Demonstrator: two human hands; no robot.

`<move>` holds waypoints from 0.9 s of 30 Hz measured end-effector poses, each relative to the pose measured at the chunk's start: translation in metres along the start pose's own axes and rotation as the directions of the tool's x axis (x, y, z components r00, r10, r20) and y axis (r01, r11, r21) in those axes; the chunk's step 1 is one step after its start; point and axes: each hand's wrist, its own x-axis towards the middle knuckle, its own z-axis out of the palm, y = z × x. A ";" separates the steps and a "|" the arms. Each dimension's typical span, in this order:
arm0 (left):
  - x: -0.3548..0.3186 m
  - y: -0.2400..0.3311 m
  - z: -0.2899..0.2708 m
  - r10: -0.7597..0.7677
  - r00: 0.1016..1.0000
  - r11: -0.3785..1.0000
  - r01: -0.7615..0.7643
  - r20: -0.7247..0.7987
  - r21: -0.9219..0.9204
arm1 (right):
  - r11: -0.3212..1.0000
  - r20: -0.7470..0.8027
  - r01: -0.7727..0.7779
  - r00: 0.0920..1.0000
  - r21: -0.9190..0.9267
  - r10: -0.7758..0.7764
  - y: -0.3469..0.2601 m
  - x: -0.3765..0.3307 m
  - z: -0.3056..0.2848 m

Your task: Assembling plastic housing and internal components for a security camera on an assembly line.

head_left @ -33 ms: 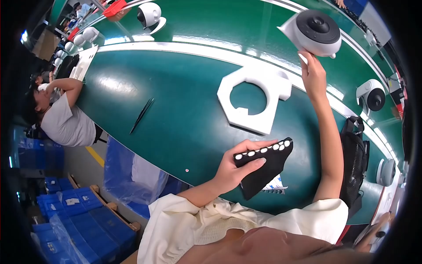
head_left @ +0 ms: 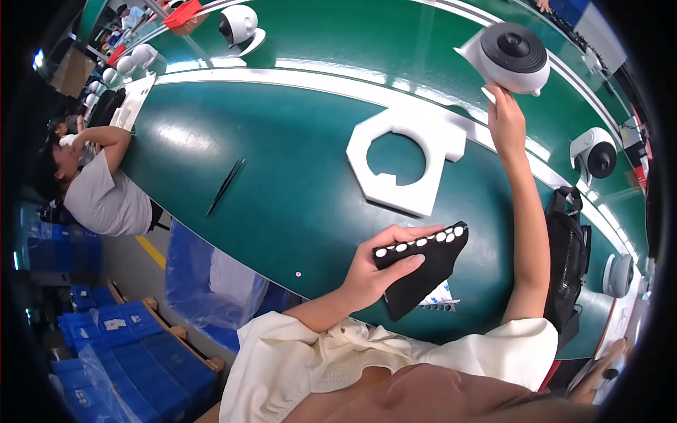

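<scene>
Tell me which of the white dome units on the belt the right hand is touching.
The right hand touches the unit sitting on white foam, top right, black ribbed face up. The other white domes stand apart, untouched.

Blue storage crates (head_left: pixel 120 345) stacked on the floor, lower left
</scene>
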 end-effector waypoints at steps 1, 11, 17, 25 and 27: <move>0.000 0.000 -0.001 0.003 1.000 1.000 -0.003 0.001 -0.002 | 0.994 0.010 0.002 1.000 -0.106 -0.001 0.021 -0.006 0.008; 0.000 -0.002 0.001 0.037 0.999 0.999 -0.037 0.000 0.035 | 0.876 0.339 -0.237 0.855 -0.420 0.393 0.071 -0.025 0.032; -0.001 0.001 0.007 0.020 0.996 0.998 -0.015 -0.081 0.056 | 0.646 0.278 -0.057 0.871 -0.761 0.405 0.059 -0.033 0.029; -0.006 0.001 0.005 -0.107 0.983 0.992 0.116 -0.149 0.051 | 0.996 0.130 -0.013 0.991 0.084 0.002 -0.011 -0.027 0.040; -0.005 0.003 0.009 -0.101 0.990 0.975 0.119 -0.103 0.188 | 0.990 0.167 -0.085 0.984 0.110 0.066 0.003 -0.028 0.037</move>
